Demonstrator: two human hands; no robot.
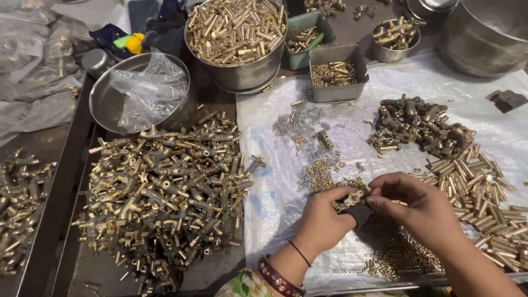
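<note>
The left hand (322,220) is pinching a small brass fitting (350,199) over the white plastic sheet (264,181), while the right hand (421,209), fingers curled, is pinching its end.

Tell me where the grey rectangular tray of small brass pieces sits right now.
In the head view, the grey rectangular tray sits top centre on the white plastic sheet, right of the big steel bowl of brass tubes.

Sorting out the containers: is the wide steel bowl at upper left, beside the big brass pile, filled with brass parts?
No: the steel bowl holds only a crumpled clear plastic bag, not brass parts.
</note>
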